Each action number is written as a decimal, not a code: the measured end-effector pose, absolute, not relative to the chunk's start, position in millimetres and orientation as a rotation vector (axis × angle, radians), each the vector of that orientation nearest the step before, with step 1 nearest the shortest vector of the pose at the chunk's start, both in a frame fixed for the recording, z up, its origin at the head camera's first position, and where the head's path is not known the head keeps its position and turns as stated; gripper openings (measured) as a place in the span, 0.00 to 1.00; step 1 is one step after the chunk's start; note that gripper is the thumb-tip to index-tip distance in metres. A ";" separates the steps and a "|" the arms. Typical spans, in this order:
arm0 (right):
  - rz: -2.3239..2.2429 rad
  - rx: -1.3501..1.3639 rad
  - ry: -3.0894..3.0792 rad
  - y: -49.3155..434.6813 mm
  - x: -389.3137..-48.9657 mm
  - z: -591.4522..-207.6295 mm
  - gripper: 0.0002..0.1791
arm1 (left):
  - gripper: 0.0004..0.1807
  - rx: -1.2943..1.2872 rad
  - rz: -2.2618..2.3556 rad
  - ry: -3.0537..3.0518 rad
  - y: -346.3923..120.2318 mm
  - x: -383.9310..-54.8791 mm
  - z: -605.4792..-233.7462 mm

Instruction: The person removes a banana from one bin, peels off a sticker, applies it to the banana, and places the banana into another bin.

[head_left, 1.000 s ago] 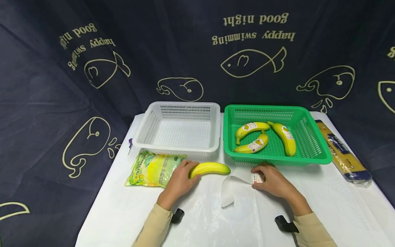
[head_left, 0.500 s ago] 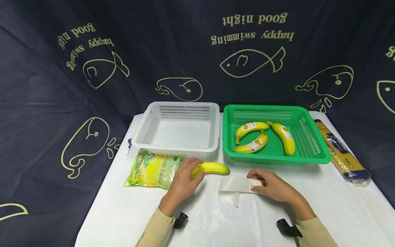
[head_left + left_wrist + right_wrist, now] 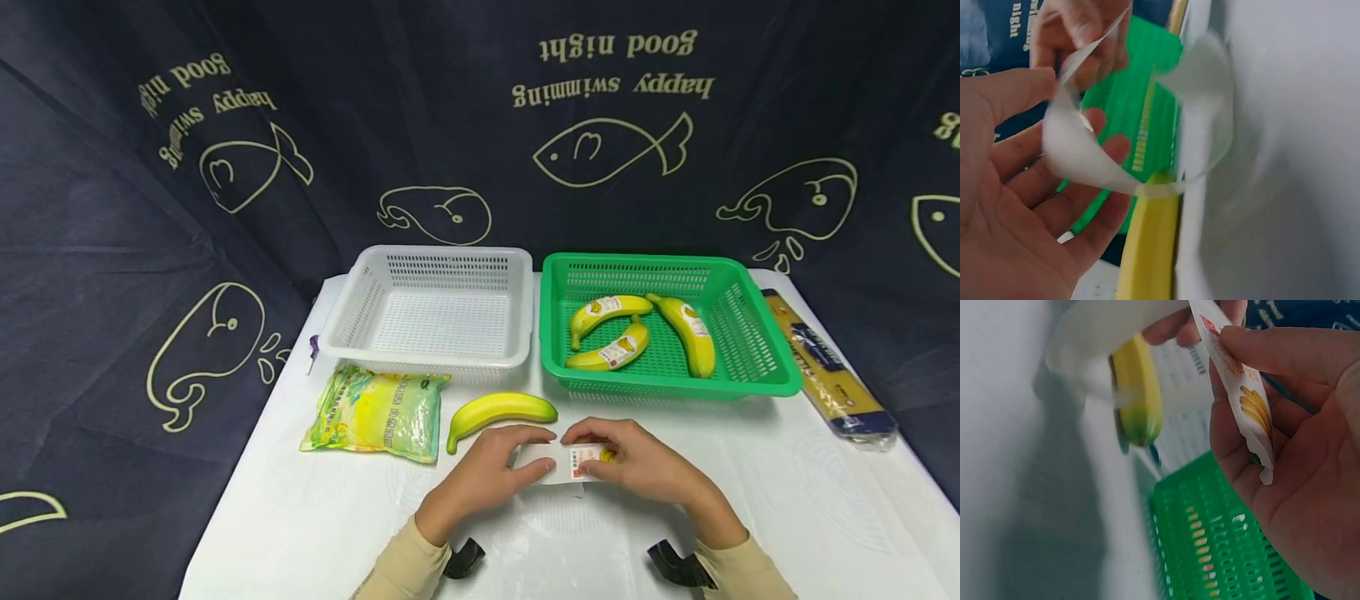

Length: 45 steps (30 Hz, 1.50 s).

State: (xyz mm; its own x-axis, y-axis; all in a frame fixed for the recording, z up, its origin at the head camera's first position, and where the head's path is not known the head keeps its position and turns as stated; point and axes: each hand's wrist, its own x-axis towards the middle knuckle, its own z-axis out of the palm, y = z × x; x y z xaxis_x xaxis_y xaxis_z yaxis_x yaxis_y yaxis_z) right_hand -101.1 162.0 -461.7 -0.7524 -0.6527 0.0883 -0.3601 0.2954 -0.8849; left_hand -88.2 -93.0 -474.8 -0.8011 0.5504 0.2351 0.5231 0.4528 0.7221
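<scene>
My right hand [image 3: 648, 462] pinches a white backing strip [image 3: 553, 477] between thumb and fingers. On the strip is a label sticker [image 3: 1254, 406] printed with bananas and red marks. Beside it, my left hand [image 3: 487, 467] reaches around the strip's other part, thumb and fingers spread apart; in the left wrist view the strip curls loosely past the fingers. A yellow banana with green tip [image 3: 504, 408] lies on the table just beyond the left hand, touched by neither hand. No label shows on its visible side.
A green basket [image 3: 675, 387] at back right holds three labelled bananas. Left of it stands a white basket [image 3: 427, 360]. A yellow-green packet [image 3: 378, 417] lies at left, near a small purple-ended item [image 3: 313, 348]. A flat gold-and-blue package [image 3: 832, 371] lies at far right.
My left hand has let go of the banana and moved right and nearer to the strip. The right hand has carried the strip left and slightly nearer. The banana stays on the table.
</scene>
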 end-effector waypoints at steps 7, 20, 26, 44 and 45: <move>-1.421 -0.911 2.556 152.7 -96.7 -460.4 0.17 | 0.10 0.904 1.484 2.606 -84.5 -81.0 -485.3; -1.271 -0.835 3.277 129.5 -82.8 -459.7 0.17 | 0.08 0.581 1.964 2.427 -82.1 -75.5 -496.9; -1.356 -0.975 3.214 121.4 -79.5 -465.0 0.14 | 0.08 0.576 1.973 2.427 -81.0 -70.4 -484.3; -1.664 -0.915 2.925 123.4 -73.5 -472.3 0.04 | 0.09 0.632 1.924 2.440 -90.0 -72.7 -495.6; -1.669 -0.893 2.928 125.0 -73.9 -471.7 0.03 | 0.10 0.610 1.936 2.424 -91.5 -72.6 -496.3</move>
State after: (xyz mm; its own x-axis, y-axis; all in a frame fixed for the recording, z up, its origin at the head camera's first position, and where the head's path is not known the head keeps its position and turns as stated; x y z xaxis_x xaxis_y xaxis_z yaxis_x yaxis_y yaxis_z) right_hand -73.9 125.0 -471.7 -0.8137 -0.2553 0.5223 -0.5795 0.4279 -0.6936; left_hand -72.6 -91.5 -496.3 -0.9252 0.2840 0.2515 0.3081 0.1756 0.9350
